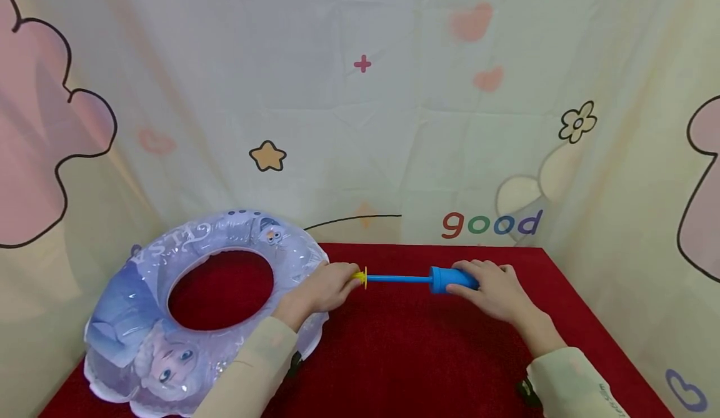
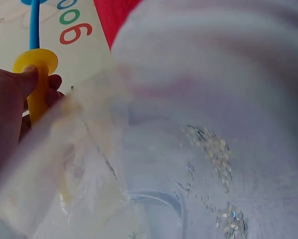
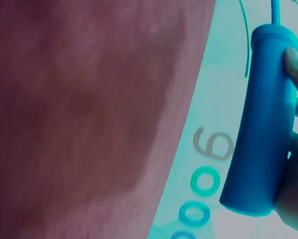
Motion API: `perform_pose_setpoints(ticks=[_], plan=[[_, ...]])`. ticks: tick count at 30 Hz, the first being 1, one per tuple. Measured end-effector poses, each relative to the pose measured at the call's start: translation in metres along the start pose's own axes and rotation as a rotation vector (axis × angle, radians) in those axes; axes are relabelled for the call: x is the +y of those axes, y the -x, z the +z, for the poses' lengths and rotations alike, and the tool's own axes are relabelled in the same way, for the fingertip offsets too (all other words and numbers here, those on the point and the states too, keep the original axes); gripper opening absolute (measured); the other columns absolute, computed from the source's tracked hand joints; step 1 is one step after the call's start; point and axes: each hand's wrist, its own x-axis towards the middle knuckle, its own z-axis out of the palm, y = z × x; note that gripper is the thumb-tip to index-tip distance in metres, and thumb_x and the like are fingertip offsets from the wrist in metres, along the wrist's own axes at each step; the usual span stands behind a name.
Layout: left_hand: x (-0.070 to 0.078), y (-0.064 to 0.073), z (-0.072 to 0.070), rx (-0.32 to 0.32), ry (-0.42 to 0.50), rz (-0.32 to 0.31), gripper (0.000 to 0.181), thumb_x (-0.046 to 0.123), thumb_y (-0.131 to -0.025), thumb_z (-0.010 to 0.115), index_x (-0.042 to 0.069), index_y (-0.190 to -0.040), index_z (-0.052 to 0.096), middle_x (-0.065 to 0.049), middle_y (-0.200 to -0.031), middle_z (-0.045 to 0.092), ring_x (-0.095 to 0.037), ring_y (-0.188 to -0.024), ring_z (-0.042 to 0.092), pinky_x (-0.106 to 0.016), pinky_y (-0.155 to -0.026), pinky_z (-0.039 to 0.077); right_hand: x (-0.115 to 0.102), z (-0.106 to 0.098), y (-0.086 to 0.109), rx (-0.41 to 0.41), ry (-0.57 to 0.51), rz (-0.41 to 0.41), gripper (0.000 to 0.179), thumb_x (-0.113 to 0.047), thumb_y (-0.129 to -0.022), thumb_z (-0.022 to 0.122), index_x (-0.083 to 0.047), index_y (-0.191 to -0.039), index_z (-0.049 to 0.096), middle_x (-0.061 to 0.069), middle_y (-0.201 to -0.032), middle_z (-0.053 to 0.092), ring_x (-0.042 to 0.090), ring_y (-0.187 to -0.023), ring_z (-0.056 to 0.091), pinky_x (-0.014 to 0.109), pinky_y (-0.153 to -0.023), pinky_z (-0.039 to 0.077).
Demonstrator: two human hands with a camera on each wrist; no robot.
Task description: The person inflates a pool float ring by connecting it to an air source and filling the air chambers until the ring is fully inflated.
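Blue pump (image 1: 447,280) is held level above red table (image 1: 405,355), yellow handle (image 2: 37,102) gripped by curled left hand (image 1: 326,287), barrel wrapped by curled right hand (image 1: 497,290), rod (image 1: 398,278) extended between, with inflated swim ring (image 1: 120,308) seen at left, partly covered by left forearm (image 1: 253,362).

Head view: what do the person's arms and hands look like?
Left hand and right hand are gloveless. Left sleeve and right sleeve are long, pale cream; the right bears dark lettering. Small dark pieces show beside both, unidentifiable.
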Motion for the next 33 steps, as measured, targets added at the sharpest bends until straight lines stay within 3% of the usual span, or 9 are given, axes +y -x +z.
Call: perform_pose_setpoints(ticks=[6, 11, 16, 21, 26, 33], plan=[[-0.002, 0.001, -0.001, 0.019, -0.028, 0.018, 0.007, 0.02, -0.106, 0.058, 0.016, -0.1, 0.058, 0.008, -0.079, 0.05, -0.012, -0.077, 0.051, -0.036, -0.075, 0.041, -0.043, 0.019, -0.025, 0.044, 0.086, -0.053, 0.055, -0.053, -0.094, 0.068, -0.016, -0.135, 0.064, 0.012, -0.126, 0.066, 0.034, -0.113, 0.057, 0.057, -0.09, 0.038], [-0.003, -0.001, -0.001, 0.003, -0.071, 0.02, 0.006, 0.022, -0.106, 0.057, 0.017, -0.103, 0.057, 0.007, -0.081, 0.05, -0.013, -0.078, 0.051, -0.036, -0.075, 0.042, -0.081, 0.036, -0.043, 0.029, 0.114, -0.058, 0.058, -0.057, -0.094, 0.066, -0.018, -0.137, 0.063, 0.009, -0.127, 0.065, 0.031, -0.112, 0.058, 0.053, -0.089, 0.039], [-0.002, -0.001, 0.001, -0.013, -0.095, 0.006, 0.009, 0.022, -0.106, 0.058, 0.014, -0.11, 0.059, 0.006, -0.085, 0.053, -0.015, -0.083, 0.053, -0.038, -0.079, 0.043, -0.098, 0.046, -0.051, -0.002, 0.087, -0.041, 0.057, -0.059, -0.094, 0.065, -0.02, -0.137, 0.062, 0.007, -0.127, 0.065, 0.029, -0.11, 0.057, 0.051, -0.089, 0.038], [0.0, -0.001, 0.003, 0.011, -0.077, 0.023, 0.01, 0.021, -0.106, 0.058, 0.012, -0.109, 0.06, 0.005, -0.084, 0.052, -0.014, -0.08, 0.052, -0.034, -0.076, 0.045, -0.083, 0.04, -0.048, -0.024, 0.054, -0.038, 0.058, -0.059, -0.094, 0.066, -0.02, -0.136, 0.063, 0.008, -0.128, 0.064, 0.029, -0.113, 0.057, 0.052, -0.09, 0.039], [-0.003, -0.003, 0.005, 0.034, -0.067, 0.049, 0.009, 0.02, -0.106, 0.058, 0.013, -0.101, 0.057, 0.005, -0.08, 0.049, -0.014, -0.076, 0.049, -0.031, -0.073, 0.044, -0.048, 0.029, -0.036, -0.023, 0.011, -0.029, 0.061, -0.06, -0.093, 0.066, -0.018, -0.136, 0.063, 0.01, -0.128, 0.064, 0.031, -0.115, 0.056, 0.055, -0.092, 0.038], [-0.005, -0.003, 0.006, 0.04, -0.077, 0.036, 0.009, 0.021, -0.106, 0.058, 0.013, -0.101, 0.059, 0.005, -0.081, 0.05, -0.014, -0.077, 0.05, -0.032, -0.074, 0.044, -0.002, 0.013, -0.014, 0.006, -0.005, -0.01, 0.06, -0.06, -0.094, 0.066, -0.017, -0.135, 0.063, 0.014, -0.128, 0.063, 0.036, -0.117, 0.055, 0.062, -0.096, 0.036]])
